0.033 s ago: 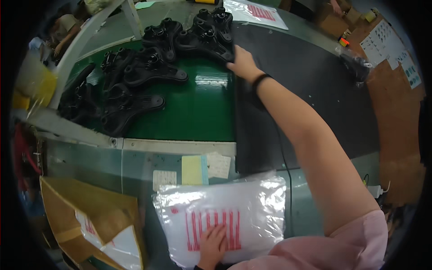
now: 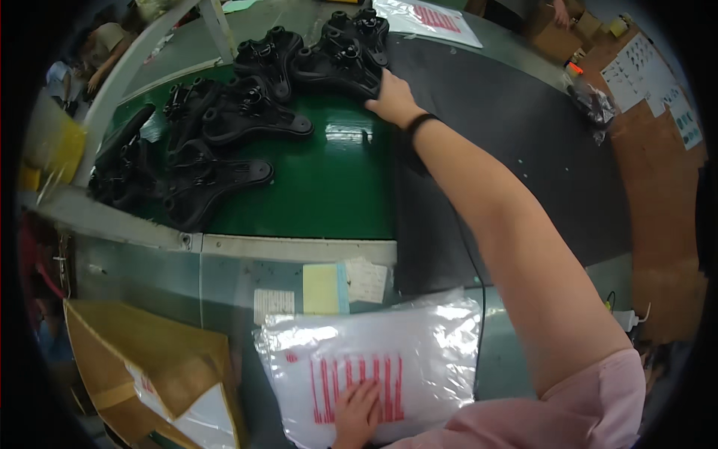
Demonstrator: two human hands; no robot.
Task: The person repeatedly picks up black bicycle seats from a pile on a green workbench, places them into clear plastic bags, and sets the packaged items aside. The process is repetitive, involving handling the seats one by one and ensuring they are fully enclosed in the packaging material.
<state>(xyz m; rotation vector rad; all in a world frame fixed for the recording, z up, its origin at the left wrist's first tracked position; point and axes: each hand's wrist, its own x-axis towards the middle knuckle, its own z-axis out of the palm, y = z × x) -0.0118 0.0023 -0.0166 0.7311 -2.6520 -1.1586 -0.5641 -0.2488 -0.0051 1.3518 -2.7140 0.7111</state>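
Note:
My right hand reaches far forward, its fingers closed at the narrow end of a black saddle-shaped part, partly hiding that tip. This part lies among several similar black moulded parts, wide with round knobs at one end and narrow at the other, on a green surface. Close to me, my left hand rests flat, fingers extended, on a stack of clear plastic bags with red printing.
An open cardboard box holding printed bags stands at the left. A black mat adjoins the green surface, with a cable along its near side. Paper notes lie behind the bags. Another bag stack is at the back.
My right hand has shifted slightly left, still at the narrow end of the black part. My left hand stays on the bags. The whole view has shifted a little.

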